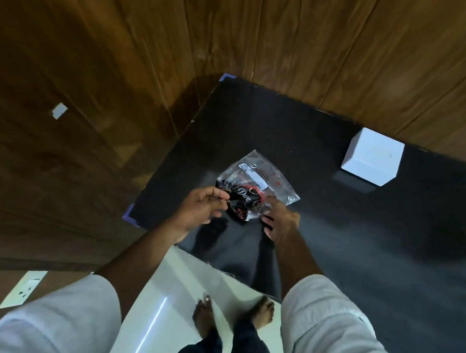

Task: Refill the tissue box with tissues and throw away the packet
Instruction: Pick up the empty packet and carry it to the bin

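Note:
A clear plastic packet [260,179] with a white label lies on the black table [361,245]. It holds a dark wrapper printed with "Dove". My left hand [200,207] pinches the packet's near left edge. On the near right edge rests my right hand [278,220], fingers pressed onto the plastic. A white cube-shaped tissue box [371,157] stands apart at the back right of the table. I see no opening on the faces that show.
Wooden panel walls [90,105] close in the table on the left and back. A white socket plate [23,290] sits low on the left wall. My bare feet [232,315] stand on white floor below the table's near edge.

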